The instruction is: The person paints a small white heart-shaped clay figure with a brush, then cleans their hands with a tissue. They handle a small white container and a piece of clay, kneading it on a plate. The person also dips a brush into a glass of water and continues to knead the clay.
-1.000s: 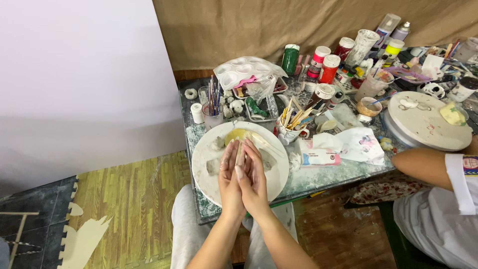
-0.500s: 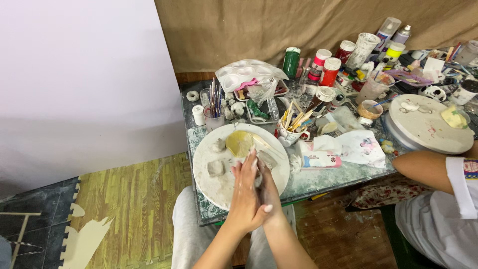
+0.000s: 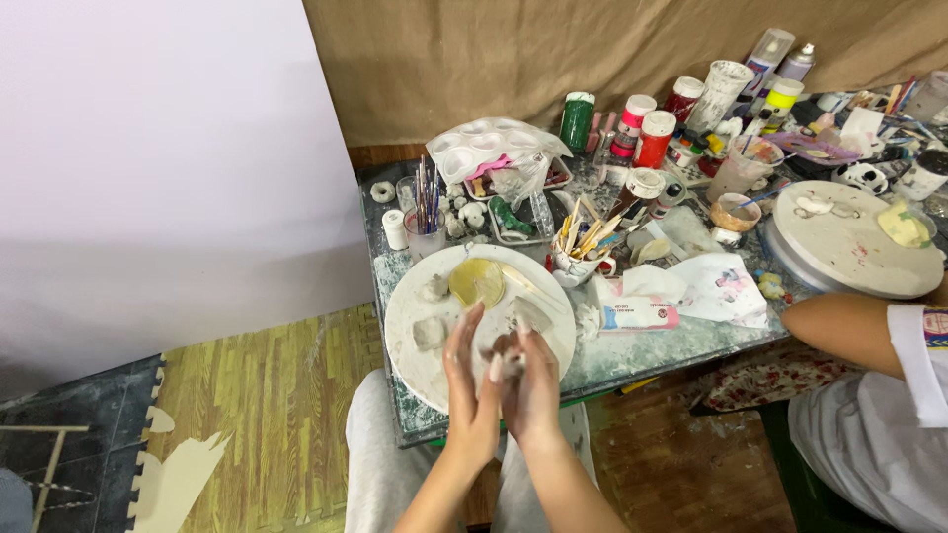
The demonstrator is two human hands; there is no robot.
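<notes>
- Left hand (image 3: 471, 380) and right hand (image 3: 533, 390) raised palm to palm, fingers pointing up and away from the body.
- Small grey lump of clay (image 3: 510, 357) pressed between the two palms; only its top shows between the fingertips, so its shape is unclear. Both hands flattened against it, fingers mostly straight, neither curled into a fist.
- Directly under and beyond the hands: round white turntable board (image 3: 553, 345), smeared with grey.
- On the board, just beyond the left fingertips: yellow-green flattened clay disc (image 3: 477, 281). To the left of the left hand: squarish grey clay piece (image 3: 429, 332).
- Just beyond the right fingertips: pale grey wedge of clay (image 3: 528, 316), apart from the hand.
- To the right of the right hand, off the board: white tube with a blue and pink label (image 3: 640, 316), lying flat on the stained tabletop (image 3: 632, 350).
- Further right: another person's bare forearm (image 3: 839, 321) with a white sleeve, resting at the table edge.
</notes>
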